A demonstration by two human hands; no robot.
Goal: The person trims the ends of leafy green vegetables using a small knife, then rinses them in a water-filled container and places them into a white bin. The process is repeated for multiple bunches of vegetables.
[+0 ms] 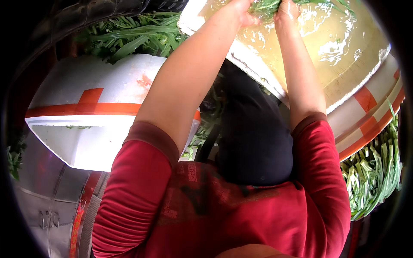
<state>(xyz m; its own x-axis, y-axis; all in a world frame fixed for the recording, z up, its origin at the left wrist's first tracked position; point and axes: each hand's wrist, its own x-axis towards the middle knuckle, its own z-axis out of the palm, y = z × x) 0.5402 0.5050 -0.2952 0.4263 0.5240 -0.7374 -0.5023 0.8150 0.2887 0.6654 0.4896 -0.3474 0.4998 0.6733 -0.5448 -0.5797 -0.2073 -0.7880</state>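
At the top edge of the head view, a bunch of long green leafy vegetables (266, 9) lies in the water of a white foam box (358, 74). My left hand (243, 13) is at the bunch's left side, its fingers partly under water. My right hand (287, 11) is closed around the leaves on the right, at the water's surface. The upper parts of both hands are near or past the picture's edge. Whether the left fingers grip the leaves cannot be told. Both forearms reach over the near rim of the box.
A second white foam box with orange tape (122, 109) stands at the left. Behind it lies a heap of long green leaves (138, 35). Stacked leafy greens with cut stems (371, 177) are at the right, below the water box. A metal container (45, 203) stands lower left.
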